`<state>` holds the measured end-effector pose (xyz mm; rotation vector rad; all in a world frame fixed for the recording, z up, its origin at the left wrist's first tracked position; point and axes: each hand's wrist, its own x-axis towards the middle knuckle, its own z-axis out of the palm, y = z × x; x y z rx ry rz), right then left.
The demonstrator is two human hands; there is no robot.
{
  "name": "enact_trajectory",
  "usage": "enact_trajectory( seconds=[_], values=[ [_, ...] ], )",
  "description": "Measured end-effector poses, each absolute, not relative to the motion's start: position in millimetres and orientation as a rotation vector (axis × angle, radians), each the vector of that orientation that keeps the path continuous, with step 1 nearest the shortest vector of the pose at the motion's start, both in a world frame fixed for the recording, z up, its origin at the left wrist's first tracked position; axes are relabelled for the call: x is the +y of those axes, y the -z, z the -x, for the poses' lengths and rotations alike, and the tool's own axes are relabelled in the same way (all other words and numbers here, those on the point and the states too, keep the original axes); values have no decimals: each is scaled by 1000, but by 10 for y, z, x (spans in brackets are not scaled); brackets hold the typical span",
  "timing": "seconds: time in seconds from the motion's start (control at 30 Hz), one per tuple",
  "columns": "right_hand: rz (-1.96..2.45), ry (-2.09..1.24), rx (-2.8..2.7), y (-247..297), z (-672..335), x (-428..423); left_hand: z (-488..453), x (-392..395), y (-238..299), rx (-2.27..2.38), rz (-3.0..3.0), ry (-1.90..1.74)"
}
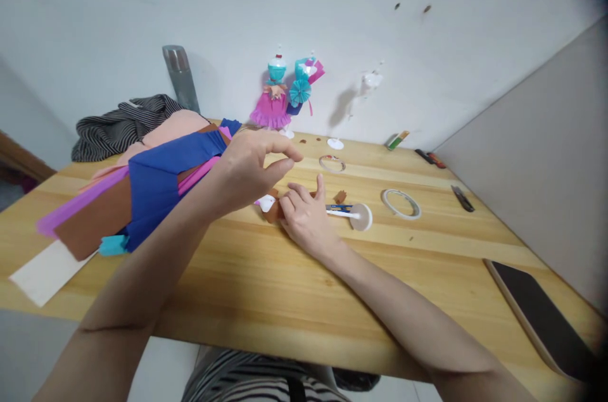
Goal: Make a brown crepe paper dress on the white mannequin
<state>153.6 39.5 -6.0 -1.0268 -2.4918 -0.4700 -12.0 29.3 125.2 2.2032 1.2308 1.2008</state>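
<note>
My left hand (pixel 259 164) is raised over the table, index finger and thumb apart, with nothing visible between them. Just below it, my right hand (pixel 304 218) lies over a small figure on a stand (pixel 268 202), its fingers bent onto brown paper and its thumb sticking up. The figure lies on its side with a white and purple end to the left. A white stick and round base (pixel 361 217) stretch out to the right. Behind the stick lies a blue-handled tool (pixel 339 207), partly hidden. A brown paper scrap (pixel 340 197) is close by.
Coloured crepe paper (pixel 156 193) is heaped at left beside striped cloth (pixel 123 126) and a bottle (pixel 181 79). Two dressed figures (pixel 272 107) stand by the wall, near a bare white stand (pixel 335 144). Rolls of tape (pixel 401 204), a cutter (pixel 462 198) and a phone (pixel 536 313) lie right.
</note>
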Motion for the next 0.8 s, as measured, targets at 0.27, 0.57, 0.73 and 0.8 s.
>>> enact_trajectory(
  seconds=[0.27,0.57,0.73,0.8],
  values=[
    [1039,475,-2500,76,-1539,409,88,329,-1163,1210,-2163,-1082],
    [1068,442,-2507,65,-1536,429,202,589,-1023,1237,-2290,-668],
    [1093,412,-2523,59,-1542,429,223,654,-777,1267,-2352,-596],
    [1091,417,-2534,70,-1543,431,257,609,-672,1247,-2347,-654]
  ],
)
